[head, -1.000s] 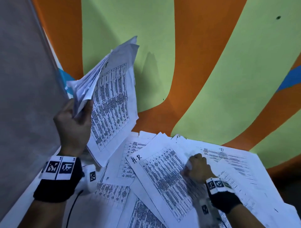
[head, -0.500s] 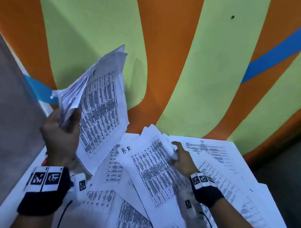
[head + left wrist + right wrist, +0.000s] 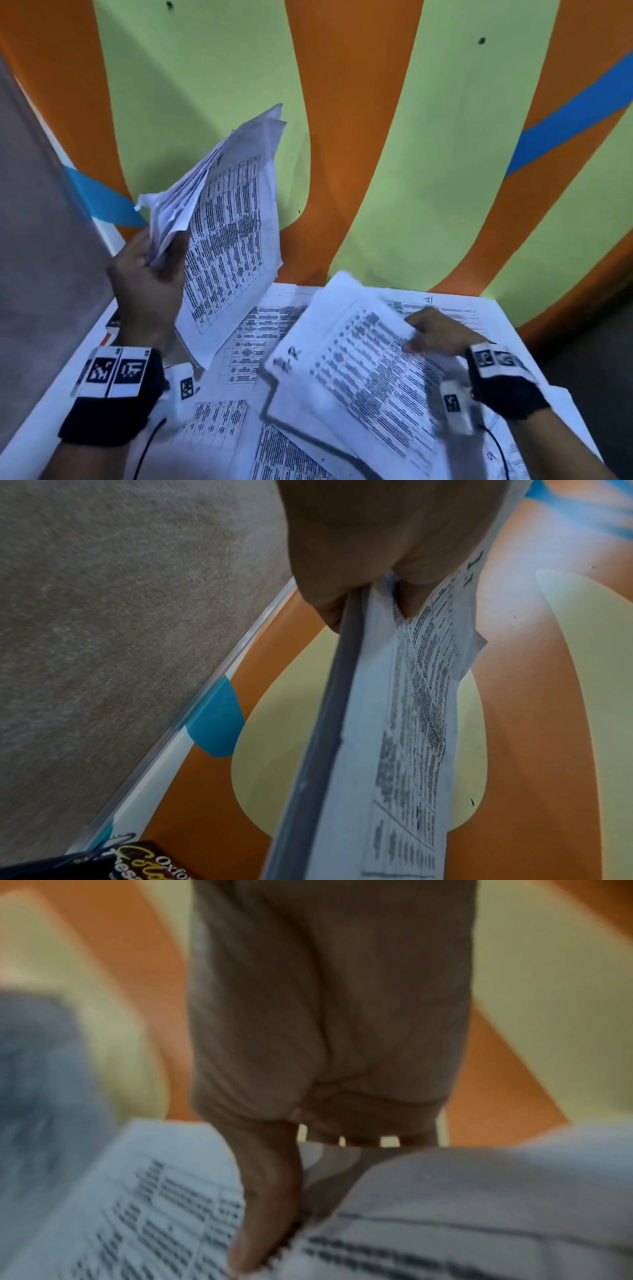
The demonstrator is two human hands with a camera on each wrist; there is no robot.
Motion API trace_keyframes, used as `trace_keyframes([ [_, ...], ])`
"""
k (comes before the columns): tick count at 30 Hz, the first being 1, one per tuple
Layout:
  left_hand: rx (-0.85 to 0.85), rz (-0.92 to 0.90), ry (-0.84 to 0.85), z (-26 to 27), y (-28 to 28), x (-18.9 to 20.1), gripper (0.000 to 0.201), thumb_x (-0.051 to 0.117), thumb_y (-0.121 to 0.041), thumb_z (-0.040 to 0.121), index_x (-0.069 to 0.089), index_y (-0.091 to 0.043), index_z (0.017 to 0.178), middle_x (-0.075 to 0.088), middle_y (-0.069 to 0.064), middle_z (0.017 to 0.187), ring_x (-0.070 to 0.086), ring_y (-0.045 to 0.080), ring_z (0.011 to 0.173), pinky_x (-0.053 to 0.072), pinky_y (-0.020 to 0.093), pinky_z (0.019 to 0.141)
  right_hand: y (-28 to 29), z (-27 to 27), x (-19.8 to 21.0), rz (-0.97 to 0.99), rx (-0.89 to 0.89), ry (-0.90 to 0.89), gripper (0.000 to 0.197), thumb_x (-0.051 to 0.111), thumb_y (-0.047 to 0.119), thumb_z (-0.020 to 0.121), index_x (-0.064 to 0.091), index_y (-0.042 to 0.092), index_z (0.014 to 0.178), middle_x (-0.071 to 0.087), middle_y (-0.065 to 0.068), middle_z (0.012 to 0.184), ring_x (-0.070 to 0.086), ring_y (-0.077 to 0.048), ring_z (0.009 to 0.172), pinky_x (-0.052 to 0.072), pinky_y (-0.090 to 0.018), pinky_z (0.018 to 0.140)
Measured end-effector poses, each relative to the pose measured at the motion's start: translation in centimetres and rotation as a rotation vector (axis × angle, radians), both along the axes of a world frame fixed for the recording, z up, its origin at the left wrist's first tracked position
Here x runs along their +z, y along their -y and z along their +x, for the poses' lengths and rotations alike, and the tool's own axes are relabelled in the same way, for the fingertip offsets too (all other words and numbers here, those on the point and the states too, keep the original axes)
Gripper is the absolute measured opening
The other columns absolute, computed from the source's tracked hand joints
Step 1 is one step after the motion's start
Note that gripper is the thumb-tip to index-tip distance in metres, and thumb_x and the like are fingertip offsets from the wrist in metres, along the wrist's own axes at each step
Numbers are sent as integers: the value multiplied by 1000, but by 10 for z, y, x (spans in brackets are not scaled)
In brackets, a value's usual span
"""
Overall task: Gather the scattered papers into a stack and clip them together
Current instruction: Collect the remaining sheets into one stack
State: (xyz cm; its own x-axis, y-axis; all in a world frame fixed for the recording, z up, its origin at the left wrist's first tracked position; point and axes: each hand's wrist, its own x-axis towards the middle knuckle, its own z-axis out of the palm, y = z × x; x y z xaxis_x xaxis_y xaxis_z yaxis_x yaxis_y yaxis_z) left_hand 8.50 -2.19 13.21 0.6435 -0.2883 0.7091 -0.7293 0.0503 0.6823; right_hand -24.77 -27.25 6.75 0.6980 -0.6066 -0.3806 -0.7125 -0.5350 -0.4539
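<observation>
Sheets [image 3: 222,226] already gathered were gripped upright in the left hand [image 3: 147,287], kept clear of the counter [image 3: 513,315], while another sheet [image 3: 363,370] was pinched by the right hand [image 3: 435,332], probably to join them.

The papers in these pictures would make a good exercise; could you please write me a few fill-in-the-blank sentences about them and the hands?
1. The gathered stack of papers is held up by the ____ hand.
2. The right hand pinches a sheet marked with the handwritten letters ____.
3. The book in the left wrist view shows the word ____.
4. Behind the desk, the wall has green, blue and ____ bands.

Missing words: left; H-R; Oxford; orange
</observation>
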Motion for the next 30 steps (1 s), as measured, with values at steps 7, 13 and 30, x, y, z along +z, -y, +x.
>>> trace_keyframes([
  [7,-26,-36,4,6,1,-7,13,64,-38,89,60,-42,78,58,13,73,52,21,71,50,49,61,-31,89,-9,-443,428,-134,30,58,10,83,71,18,108,57,-5,127,49,-29,119,44,-47,95],
  [13,-53,-9,28,4,-4,-4,23,62,-38,90,58,-60,89,61,-37,80,53,-14,69,44,28,60,-35,142,-53,-499,714,-265,48,60,10,82,62,36,122,17,-5,158,9,-32,145,26,-57,108],
  [30,-38,18,54,5,-16,-19,22,57,-42,90,52,-26,76,51,26,60,38,11,65,33,37,53,-50,194,-52,-500,929,-499,32,71,15,72,68,8,104,40,-12,135,31,-29,126,26,-51,107],
])
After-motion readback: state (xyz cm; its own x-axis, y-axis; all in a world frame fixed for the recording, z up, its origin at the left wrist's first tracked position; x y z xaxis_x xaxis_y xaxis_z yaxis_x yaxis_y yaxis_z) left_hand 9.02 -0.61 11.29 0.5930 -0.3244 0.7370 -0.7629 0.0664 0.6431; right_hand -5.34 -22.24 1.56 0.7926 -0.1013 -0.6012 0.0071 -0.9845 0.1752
